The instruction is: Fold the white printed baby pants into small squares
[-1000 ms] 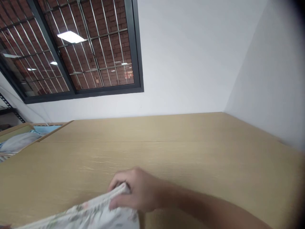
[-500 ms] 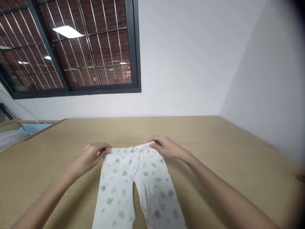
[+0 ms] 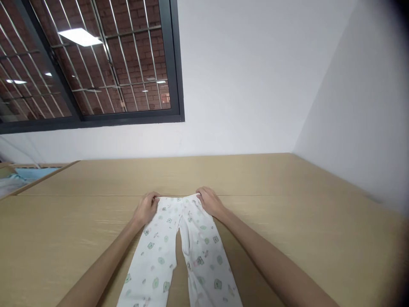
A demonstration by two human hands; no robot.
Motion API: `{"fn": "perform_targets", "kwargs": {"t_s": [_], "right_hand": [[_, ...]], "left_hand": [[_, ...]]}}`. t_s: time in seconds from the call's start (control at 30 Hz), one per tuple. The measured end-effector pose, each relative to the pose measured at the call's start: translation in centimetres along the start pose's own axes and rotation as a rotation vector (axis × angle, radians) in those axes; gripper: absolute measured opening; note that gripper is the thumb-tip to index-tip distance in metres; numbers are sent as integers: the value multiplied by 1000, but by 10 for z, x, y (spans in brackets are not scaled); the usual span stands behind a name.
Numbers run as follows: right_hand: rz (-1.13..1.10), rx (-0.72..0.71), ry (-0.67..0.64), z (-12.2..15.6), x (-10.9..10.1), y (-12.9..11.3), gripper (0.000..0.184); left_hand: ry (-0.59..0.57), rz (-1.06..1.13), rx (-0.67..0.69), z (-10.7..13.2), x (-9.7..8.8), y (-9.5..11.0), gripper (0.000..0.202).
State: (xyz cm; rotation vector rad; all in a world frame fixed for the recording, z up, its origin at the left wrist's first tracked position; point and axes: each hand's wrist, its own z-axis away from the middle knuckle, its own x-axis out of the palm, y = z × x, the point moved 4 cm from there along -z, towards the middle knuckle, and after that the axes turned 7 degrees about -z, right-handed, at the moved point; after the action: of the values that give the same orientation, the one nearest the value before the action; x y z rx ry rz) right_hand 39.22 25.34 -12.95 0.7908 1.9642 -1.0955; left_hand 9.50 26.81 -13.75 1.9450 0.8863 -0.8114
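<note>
A pair of small white pants with green and pink animal prints lies stretched over the wooden tabletop, waistband toward the wall. The left end of the waistband is gripped by my left hand, its fingers curled round the edge. At the opposite end, my right hand pinches the other corner of the waistband. Both legs run toward me, slightly apart, with wood showing between them. The lower ends of the legs fall outside the view.
Behind the tabletop rises a white wall, with a dark-framed, barred window at upper left. A wooden-edged bin with pale blue and white cloth stands at the far left. Another wall bounds the right side.
Both hands have come closer together and lowered the pants' waistband onto the tabletop, farther from me. The view has shifted slightly to the right.
</note>
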Motion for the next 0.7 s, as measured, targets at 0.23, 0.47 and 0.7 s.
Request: {"fn": "perform_targets", "kwargs": {"t_s": [0.23,0.47,0.7], "right_hand": [[85,-43,35,-31,-1,24,21],[83,-41,46,-39,6,35,25],[50,-13,25,-41,9,38,27]], "left_hand": [[62,52,30,-32,25,-21,26],[58,33,54,-42,32,-26,26],[33,-41,-29,-39,28,-25,27]]}}
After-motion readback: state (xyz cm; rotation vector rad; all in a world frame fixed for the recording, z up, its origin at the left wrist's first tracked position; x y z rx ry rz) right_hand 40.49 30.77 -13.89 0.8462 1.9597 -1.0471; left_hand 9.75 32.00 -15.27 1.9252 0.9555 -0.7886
